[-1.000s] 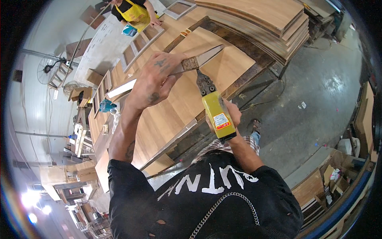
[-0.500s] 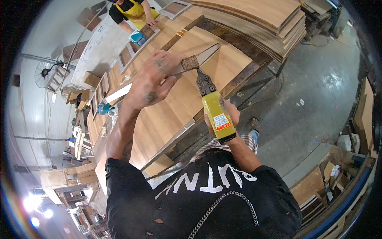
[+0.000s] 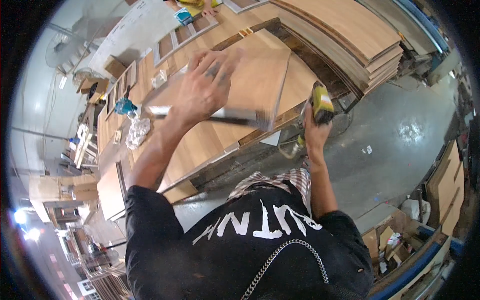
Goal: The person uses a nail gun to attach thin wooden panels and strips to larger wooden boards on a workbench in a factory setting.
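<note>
My left hand (image 3: 207,87) is raised over a wooden panel (image 3: 260,80) on the long workbench (image 3: 200,145) and grips a thin grey metal strip (image 3: 205,116) that runs left to right, blurred by motion. My right hand (image 3: 312,127) hangs at the bench's near edge, closed around the handle of a yellow power tool (image 3: 320,102), its body pointing up and away from the panel. The tool sits to the right of the strip and does not touch it.
Stacked wood panels (image 3: 360,35) lie at the upper right. Another person in yellow (image 3: 197,5) works at the bench's far end beside framed panels (image 3: 175,40). A teal tool (image 3: 125,106) and crumpled plastic (image 3: 136,132) rest on the left. Boxes and boards (image 3: 445,190) line the grey floor's right side.
My right hand has pulled the yellow tool back off the panel to the bench edge. My left hand has shifted with the metal strip, which now lies flatter across the panel.
</note>
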Demonstrator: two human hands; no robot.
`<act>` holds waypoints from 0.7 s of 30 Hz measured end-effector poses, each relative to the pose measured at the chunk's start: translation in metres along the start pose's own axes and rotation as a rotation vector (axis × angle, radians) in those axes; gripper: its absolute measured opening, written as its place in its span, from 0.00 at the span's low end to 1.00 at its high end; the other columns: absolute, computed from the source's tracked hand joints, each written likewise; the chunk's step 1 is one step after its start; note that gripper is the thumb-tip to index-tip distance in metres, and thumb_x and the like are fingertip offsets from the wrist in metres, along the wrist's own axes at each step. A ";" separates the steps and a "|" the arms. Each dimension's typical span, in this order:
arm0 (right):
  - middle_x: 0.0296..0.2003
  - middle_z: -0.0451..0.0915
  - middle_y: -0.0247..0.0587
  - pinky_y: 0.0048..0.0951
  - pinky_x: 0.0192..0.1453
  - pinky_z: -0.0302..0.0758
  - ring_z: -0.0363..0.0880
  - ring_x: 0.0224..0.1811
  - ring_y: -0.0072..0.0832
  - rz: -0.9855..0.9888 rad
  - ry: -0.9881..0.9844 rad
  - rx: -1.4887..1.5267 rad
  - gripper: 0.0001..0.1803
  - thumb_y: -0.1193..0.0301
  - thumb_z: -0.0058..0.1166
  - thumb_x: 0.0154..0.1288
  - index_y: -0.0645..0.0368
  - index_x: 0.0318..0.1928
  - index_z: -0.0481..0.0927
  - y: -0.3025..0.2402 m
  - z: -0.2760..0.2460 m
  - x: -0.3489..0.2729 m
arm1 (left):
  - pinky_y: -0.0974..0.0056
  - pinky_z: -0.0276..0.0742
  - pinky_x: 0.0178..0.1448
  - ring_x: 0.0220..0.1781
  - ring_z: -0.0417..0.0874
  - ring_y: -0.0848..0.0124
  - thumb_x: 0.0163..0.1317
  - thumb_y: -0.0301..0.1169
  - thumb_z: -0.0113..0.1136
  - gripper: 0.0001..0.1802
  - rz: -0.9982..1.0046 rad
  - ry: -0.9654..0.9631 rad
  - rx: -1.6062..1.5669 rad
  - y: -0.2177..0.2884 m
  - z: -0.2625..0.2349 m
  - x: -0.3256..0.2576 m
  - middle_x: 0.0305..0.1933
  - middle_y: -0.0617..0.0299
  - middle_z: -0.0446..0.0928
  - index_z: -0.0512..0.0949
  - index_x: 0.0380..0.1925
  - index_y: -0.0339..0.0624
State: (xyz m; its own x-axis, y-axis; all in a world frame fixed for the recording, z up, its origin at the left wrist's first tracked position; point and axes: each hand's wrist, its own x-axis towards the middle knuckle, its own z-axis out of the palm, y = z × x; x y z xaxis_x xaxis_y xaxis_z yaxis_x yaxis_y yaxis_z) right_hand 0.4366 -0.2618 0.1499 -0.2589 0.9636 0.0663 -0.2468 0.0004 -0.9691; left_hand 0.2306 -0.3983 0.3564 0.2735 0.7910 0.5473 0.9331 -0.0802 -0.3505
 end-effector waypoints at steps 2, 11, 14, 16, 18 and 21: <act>0.20 0.71 0.31 0.23 0.22 0.67 0.67 0.18 0.18 0.166 0.004 0.093 0.07 0.73 0.59 0.62 0.62 0.34 0.74 0.010 0.017 0.025 | 0.53 0.67 0.55 0.48 0.75 0.61 0.55 0.32 0.59 0.31 -0.170 0.071 0.126 0.002 0.015 -0.014 0.45 0.56 0.76 0.68 0.61 0.42; 0.24 0.80 0.46 0.35 0.27 0.74 0.78 0.20 0.31 -0.031 -0.384 -0.679 0.16 0.65 0.62 0.56 0.70 0.32 0.78 0.063 0.033 0.153 | 0.52 0.64 0.63 0.58 0.72 0.52 0.61 0.47 0.59 0.33 -1.344 0.219 0.050 -0.010 0.032 -0.167 0.54 0.48 0.74 0.68 0.58 0.34; 0.27 0.81 0.59 0.41 0.41 0.76 0.83 0.34 0.47 0.008 -0.576 -1.134 0.24 0.56 0.61 0.52 0.71 0.29 0.80 0.052 0.054 0.215 | 0.60 0.64 0.65 0.63 0.71 0.64 0.66 0.41 0.56 0.29 -1.884 0.528 -0.460 0.116 0.073 -0.298 0.62 0.48 0.70 0.67 0.59 0.30; 0.32 0.80 0.66 0.41 0.44 0.77 0.83 0.41 0.48 -0.222 -0.598 -1.377 0.29 0.52 0.59 0.53 0.73 0.32 0.78 0.050 0.070 0.236 | 0.69 0.70 0.44 0.37 0.72 0.75 0.69 0.37 0.52 0.19 -2.060 0.153 -0.450 0.187 0.062 -0.286 0.34 0.63 0.74 0.75 0.47 0.28; 0.43 0.79 0.66 0.44 0.52 0.75 0.79 0.50 0.51 -0.132 -0.562 -1.521 0.29 0.54 0.57 0.57 0.71 0.46 0.74 0.058 0.092 0.244 | 0.70 0.67 0.37 0.33 0.67 0.79 0.69 0.44 0.50 0.20 -2.332 0.179 -0.610 0.271 0.058 -0.315 0.29 0.68 0.69 0.75 0.30 0.36; 0.48 0.76 0.64 0.45 0.56 0.74 0.76 0.52 0.54 -0.121 -0.417 -1.572 0.32 0.56 0.54 0.60 0.68 0.56 0.66 0.122 0.077 0.286 | 0.69 0.70 0.37 0.32 0.73 0.76 0.66 0.44 0.54 0.18 -2.468 0.466 -0.669 0.341 0.066 -0.279 0.29 0.65 0.73 0.75 0.31 0.39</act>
State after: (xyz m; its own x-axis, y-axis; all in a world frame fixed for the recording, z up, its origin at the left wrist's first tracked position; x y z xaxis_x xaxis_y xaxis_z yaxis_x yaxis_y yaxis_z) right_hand 0.2608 -0.0069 0.0688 -0.5947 0.8029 -0.0407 0.7905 0.5749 -0.2110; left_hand 0.4573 -0.6064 0.0340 -0.8222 -0.3151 -0.4740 -0.5280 0.1114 0.8419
